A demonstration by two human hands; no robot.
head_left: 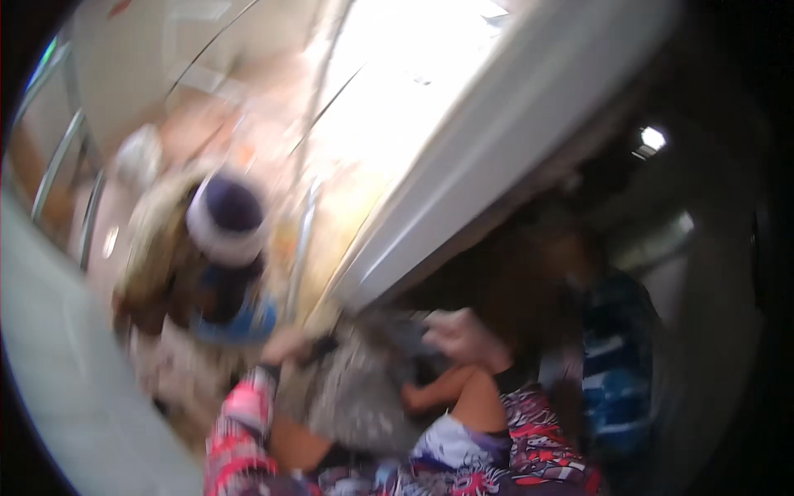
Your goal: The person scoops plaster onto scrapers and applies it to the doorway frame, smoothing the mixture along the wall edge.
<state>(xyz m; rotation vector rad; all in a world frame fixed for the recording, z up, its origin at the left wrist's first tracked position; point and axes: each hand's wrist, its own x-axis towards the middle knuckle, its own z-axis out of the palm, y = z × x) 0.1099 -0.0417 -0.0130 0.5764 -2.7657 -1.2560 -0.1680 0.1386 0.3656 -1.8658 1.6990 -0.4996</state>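
Motion blur smears the whole picture. My left hand [285, 344], at the end of a pink patterned sleeve, reaches forward at lower centre. Beside its fingers is a small dark object [322, 347]; whether the hand grips it cannot be made out. My right hand [465, 337] hovers right of centre, over the dark side of the opening, its fingers smeared. Between and below the hands lies a grey, rough mass [364, 397], too blurred to tell whether it is a sack or a heap.
A person in a dark and white cap [227, 217] bends low at the left. A pale post or door frame [488, 157] slants across the middle. Metal rails [62, 161] stand at the far left. At right, in shadow, is a blue checked garment [616, 364].
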